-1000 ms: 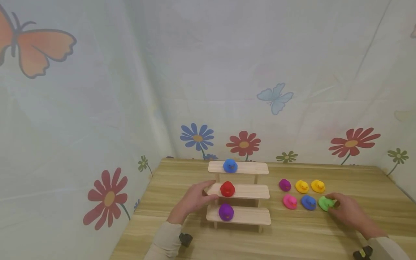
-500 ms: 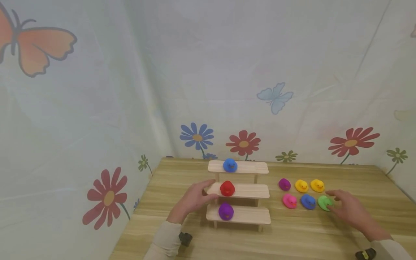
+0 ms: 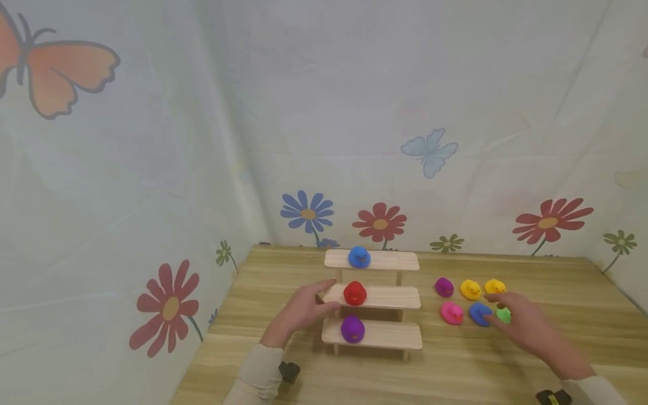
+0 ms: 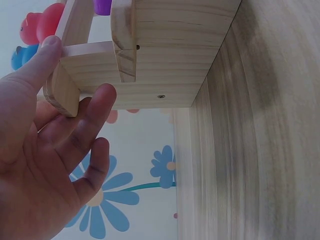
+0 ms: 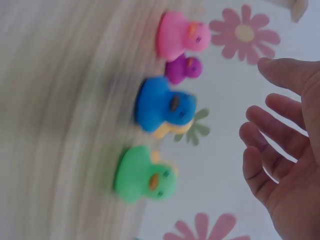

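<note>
A three-tier wooden display stand [image 3: 392,297] holds a blue rubber duck [image 3: 359,257] on top, a red rubber duck [image 3: 355,293] in the middle and a purple rubber duck [image 3: 352,329] at the bottom. At the left end of the middle shelf, my left hand [image 3: 302,306] holds the board between thumb and fingers. My right hand [image 3: 529,326] hovers over the loose ducks with fingers spread and holds nothing. Below it are a green rubber duck [image 5: 135,175], partly covered in the head view, and a second blue duck [image 3: 478,314]. A pink duck [image 3: 451,313] sits left of these.
Behind that front row sit a small purple duck [image 3: 444,287] and two yellow ducks, one [image 3: 470,289] left of the other [image 3: 494,286]. A flower-printed cloth [image 3: 324,112] hangs behind and left of the wooden table [image 3: 435,371].
My right hand has let go of the green duck and moved left toward the second blue duck. The left hand stays at the middle shelf.
</note>
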A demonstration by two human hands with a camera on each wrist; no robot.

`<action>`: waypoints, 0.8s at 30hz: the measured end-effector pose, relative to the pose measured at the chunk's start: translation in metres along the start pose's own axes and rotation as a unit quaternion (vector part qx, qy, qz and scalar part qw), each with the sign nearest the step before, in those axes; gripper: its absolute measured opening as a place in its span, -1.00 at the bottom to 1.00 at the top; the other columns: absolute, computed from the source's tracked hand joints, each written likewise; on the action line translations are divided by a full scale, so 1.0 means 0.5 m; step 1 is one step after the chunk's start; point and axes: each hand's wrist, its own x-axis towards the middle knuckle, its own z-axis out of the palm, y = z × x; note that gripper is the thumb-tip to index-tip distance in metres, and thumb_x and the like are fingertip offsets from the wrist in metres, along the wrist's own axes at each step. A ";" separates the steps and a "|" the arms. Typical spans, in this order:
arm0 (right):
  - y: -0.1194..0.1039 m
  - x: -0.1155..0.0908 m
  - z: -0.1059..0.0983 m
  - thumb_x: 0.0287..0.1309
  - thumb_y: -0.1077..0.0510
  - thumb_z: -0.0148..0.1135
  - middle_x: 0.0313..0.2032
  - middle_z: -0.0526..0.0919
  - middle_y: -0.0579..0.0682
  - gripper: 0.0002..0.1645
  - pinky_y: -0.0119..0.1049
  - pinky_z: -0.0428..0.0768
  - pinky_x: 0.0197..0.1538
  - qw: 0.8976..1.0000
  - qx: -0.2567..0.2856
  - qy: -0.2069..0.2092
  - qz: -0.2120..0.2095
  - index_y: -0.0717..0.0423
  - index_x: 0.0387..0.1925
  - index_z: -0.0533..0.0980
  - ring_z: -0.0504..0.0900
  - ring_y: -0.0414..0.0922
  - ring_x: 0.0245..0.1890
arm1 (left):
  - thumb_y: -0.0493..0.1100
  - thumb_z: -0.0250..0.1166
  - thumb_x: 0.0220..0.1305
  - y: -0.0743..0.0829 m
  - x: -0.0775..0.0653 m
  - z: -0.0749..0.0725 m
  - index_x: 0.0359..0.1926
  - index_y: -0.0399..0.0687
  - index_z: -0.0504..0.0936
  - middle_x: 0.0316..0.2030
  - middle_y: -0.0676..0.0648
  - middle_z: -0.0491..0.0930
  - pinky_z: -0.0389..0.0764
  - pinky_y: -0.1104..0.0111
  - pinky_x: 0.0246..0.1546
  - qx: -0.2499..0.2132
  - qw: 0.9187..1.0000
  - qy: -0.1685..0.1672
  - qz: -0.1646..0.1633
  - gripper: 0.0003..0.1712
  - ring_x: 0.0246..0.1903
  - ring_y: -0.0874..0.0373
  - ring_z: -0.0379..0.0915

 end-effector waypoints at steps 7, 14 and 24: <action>-0.048 0.011 0.000 0.00 0.09 0.40 -0.12 0.62 0.10 -0.56 0.07 0.53 -0.15 0.997 0.016 0.031 -0.063 0.19 -0.07 0.56 0.56 0.07 -0.17 | 0.20 0.30 0.13 0.000 0.001 -0.001 0.32 -0.01 0.34 0.14 0.01 0.48 0.53 0.42 -0.41 0.000 1.000 -0.001 -0.008 -0.21 -0.42 0.27 0.47; -0.100 0.020 0.007 -0.05 0.18 0.43 -0.14 0.60 0.10 -0.56 0.04 0.56 -0.17 0.988 0.038 0.088 -0.122 0.23 -0.09 0.55 0.56 0.06 -0.17 | 0.20 0.30 0.13 0.000 0.001 0.001 0.32 0.04 0.35 0.10 0.02 0.50 0.53 0.42 -0.43 0.009 1.000 0.001 -0.004 -0.23 -0.44 0.28 0.47; -0.164 0.052 0.018 -0.20 0.22 0.51 -0.19 0.61 0.03 -0.53 -0.13 0.60 -0.25 0.972 0.046 0.134 -0.186 0.16 -0.15 0.57 0.56 -0.07 -0.23 | 0.19 0.29 0.14 0.000 -0.001 0.001 0.31 0.04 0.36 0.08 0.02 0.51 0.53 0.42 -0.46 0.006 1.000 0.002 -0.006 -0.25 -0.47 0.29 0.47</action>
